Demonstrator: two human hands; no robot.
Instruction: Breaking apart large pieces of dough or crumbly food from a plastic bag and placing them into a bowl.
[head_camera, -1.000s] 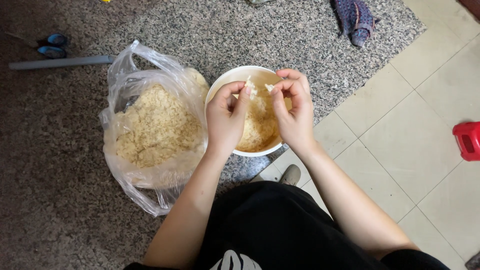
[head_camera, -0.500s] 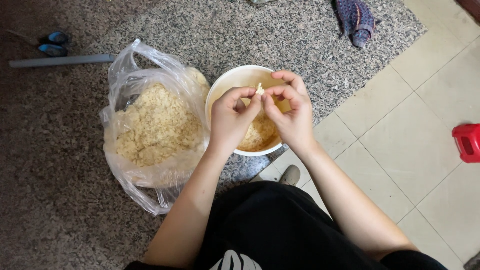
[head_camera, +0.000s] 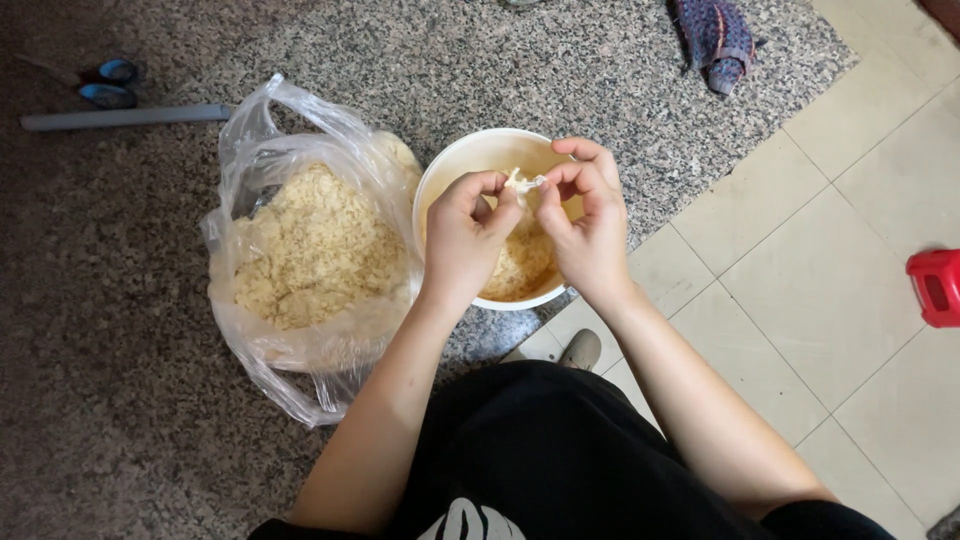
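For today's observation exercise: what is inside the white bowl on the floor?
The white bowl holds a heap of pale, flaky peeled bits toward its near side. The left hand and right hand, pinching a small white piece, cover much of the contents.

Clear crumpled plastic bag — beside bowl

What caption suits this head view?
Left hand and right hand pinch a small pale clove over a round white bowl, beside a clear plastic bag.
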